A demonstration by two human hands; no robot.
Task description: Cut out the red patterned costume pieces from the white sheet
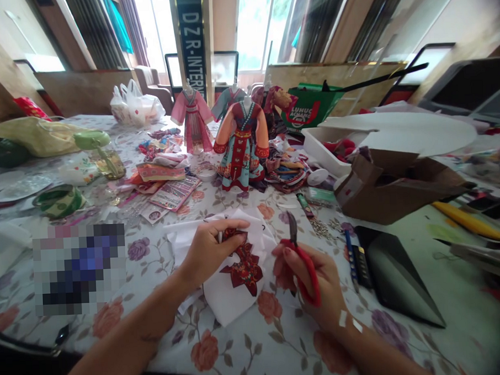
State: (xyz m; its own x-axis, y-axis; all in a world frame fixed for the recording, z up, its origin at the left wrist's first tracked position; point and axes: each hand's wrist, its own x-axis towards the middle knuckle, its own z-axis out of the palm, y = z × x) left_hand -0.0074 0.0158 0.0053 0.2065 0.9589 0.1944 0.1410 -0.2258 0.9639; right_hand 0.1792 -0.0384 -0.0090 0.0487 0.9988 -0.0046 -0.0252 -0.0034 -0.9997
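My left hand (209, 247) is closed on a white sheet (230, 296) printed with a dark red patterned costume piece (245, 268), pinching it near its top edge just above the flowered tablecloth. My right hand (309, 276) grips red-handled scissors (303, 260) with the blades pointing up, just right of the sheet and apart from it. A paper doll dress in orange and teal (242, 146) stands upright farther back, with a pink one (194, 121) behind it to the left.
A brown cardboard box (389, 189) and a dark tablet (397, 278) lie to the right. A white tray (327, 148), a green bag (310, 104), paper scraps (167, 180), a tape roll (60, 201) and a plastic bag (134, 107) crowd the table's far side.
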